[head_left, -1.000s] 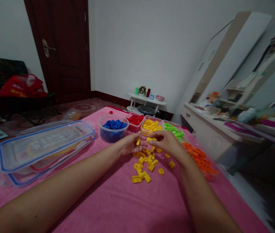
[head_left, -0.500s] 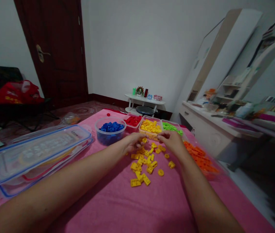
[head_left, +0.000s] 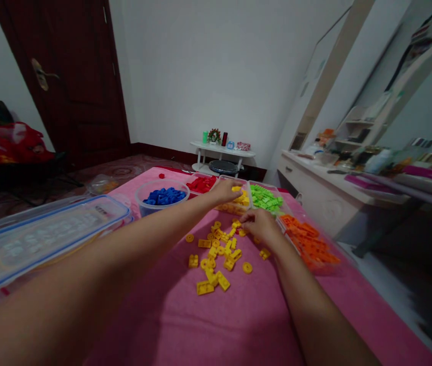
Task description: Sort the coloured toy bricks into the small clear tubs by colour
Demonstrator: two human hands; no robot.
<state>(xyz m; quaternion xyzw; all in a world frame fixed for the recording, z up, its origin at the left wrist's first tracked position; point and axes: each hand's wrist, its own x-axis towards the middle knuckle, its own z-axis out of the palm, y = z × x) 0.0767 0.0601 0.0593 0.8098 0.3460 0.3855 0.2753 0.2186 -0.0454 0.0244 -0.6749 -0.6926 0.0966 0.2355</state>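
Loose yellow bricks lie scattered on the pink cloth. My left hand reaches over the clear box of yellow bricks, fingers curled around a yellow brick at its fingertips. My right hand rests at the far edge of the loose pile, fingers pinched on a yellow brick. Beside that box stand a round tub of blue bricks, a box of red bricks and a box of green bricks.
Orange bricks fill a tray at the right edge of the cloth. Stacked clear lids with blue rims lie at the left. A white desk stands to the right, a small white table behind, a dark door at the back left.
My left hand has moved from the loose pile forward over the yellow box. My right hand has stayed at the pile's far edge. The view has swung right.
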